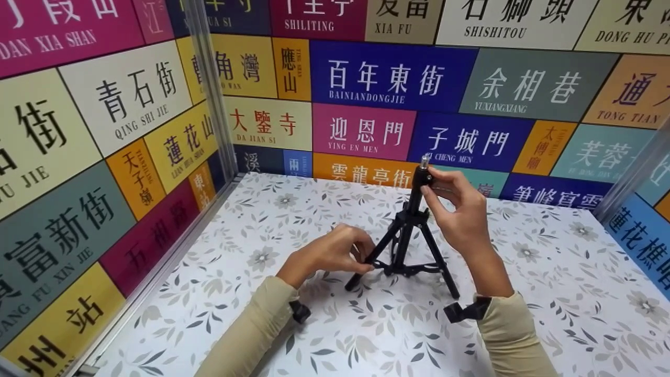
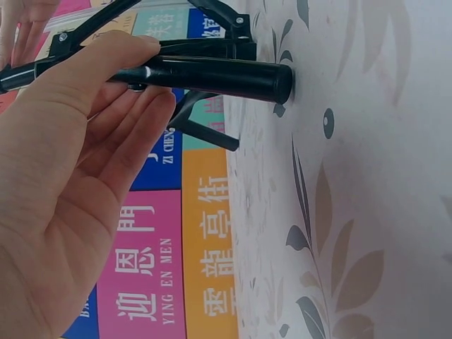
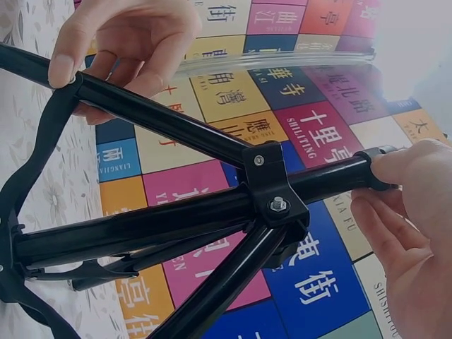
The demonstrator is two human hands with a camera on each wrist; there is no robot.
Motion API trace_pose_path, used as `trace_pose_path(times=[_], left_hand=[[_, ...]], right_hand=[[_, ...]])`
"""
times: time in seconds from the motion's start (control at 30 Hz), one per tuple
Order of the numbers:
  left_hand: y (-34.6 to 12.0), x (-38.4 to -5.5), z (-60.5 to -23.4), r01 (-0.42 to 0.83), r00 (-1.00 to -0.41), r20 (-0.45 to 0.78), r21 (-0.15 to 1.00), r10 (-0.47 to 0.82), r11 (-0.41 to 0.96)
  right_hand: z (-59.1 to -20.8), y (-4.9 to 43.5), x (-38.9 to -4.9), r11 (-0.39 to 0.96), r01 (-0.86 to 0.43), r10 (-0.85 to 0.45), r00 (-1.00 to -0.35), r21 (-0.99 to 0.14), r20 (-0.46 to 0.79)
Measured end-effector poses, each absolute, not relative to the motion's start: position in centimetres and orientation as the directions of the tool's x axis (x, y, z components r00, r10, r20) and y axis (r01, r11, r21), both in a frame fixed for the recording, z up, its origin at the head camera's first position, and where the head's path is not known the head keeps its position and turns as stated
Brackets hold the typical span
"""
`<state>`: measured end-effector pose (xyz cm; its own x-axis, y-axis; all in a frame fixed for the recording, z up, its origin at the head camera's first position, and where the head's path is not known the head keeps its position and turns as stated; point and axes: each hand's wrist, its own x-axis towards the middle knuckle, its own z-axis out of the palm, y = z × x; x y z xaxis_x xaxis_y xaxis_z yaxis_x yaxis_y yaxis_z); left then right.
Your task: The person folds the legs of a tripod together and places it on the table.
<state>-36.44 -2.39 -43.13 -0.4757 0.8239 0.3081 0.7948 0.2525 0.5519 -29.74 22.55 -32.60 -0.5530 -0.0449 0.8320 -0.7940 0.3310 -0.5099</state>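
A small black tripod stand (image 1: 400,246) stands upright on the table with its legs spread and a silver stud at its top. My left hand (image 1: 337,248) pinches the left leg near its brace between thumb and fingers; the left wrist view shows that leg (image 2: 219,78) passing between them. High on the centre column, my right hand (image 1: 460,209) grips the black collar just below the stud. In the right wrist view the leg hub (image 3: 272,201) with its bolts shows between the two hands, and the right thumb and fingers close round the collar (image 3: 374,168).
The table (image 1: 220,314) has a white cover with grey flowers and leaves. Panels of coloured street-name signs (image 1: 387,78) rise behind it and on both sides. A metal corner post (image 1: 212,89) stands at the back left. Each wrist wears a black strap mount (image 1: 466,310).
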Motion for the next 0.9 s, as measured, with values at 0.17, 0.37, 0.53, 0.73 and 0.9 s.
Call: trace_pose_path(times=[0.17,0.37,0.53,0.73,0.9], left_hand=[[-2.28,-36.47,-43.06,0.793,-0.477,0.312,0.557,0.822,0.249],[-2.18,-36.38,-43.02,0.794,-0.481,0.306,0.55,0.822,0.259],[-2.24,-36.31,-43.0,0.798,-0.48,0.311,0.542,0.82,0.262],[-2.19,-36.49,-42.98,0.809,-0.475,0.317,0.525,0.821,0.265],[-2.1,-36.62,-42.87,0.813,-0.477,0.325,0.517,0.817,0.269]], right_hand=[[-32.67,22.74,-29.83,0.316,-0.8,-0.043,-0.549,-0.51,0.835],[-32.78,22.82,-29.8,0.303,-0.798,-0.032,-0.555,-0.521,0.831],[-32.85,22.76,-29.75,0.297,-0.795,-0.031,-0.561,-0.529,0.827],[-32.79,22.72,-29.79,0.3,-0.794,-0.038,-0.563,-0.528,0.826],[-32.74,22.75,-29.87,0.294,-0.791,-0.034,-0.57,-0.537,0.821]])
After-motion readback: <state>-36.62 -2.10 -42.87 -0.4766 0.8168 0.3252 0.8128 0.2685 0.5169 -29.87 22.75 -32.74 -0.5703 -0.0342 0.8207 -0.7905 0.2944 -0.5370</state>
